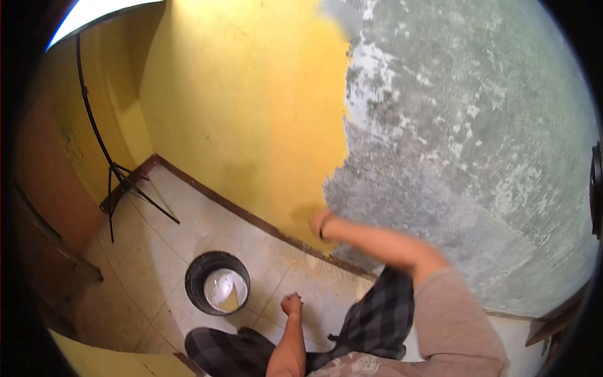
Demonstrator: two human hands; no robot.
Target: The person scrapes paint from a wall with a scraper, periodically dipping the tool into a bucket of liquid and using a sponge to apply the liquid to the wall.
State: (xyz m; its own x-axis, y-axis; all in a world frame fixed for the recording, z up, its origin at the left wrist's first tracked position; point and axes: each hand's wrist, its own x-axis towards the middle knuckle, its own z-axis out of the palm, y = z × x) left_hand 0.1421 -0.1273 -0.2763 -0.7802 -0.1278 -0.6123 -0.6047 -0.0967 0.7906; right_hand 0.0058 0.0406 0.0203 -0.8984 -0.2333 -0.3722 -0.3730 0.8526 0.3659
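Note:
My right hand (319, 222), with a dark band at the wrist, is at the low part of the yellow wall paint (301, 138), close to its ragged edge with the bare grey plaster (440, 163). Its fingers look curled, and anything in them is hidden. Over the floor, between the bucket and my knee, my left hand (292, 304) is closed with its fingers bent in; I cannot make out anything inside it. To its left stands a black bucket (195, 276) holding white material (221, 284) and a flat yellowish piece (233, 299).
A thin black tripod stand (94, 119) rises in the left corner under a bright light (94, 12). Brown skirting (220, 200) runs along the wall above pale floor tiles (151, 251). Crumbs (323, 267) lie at the wall's foot. A brown wooden object (559, 323) is at lower right.

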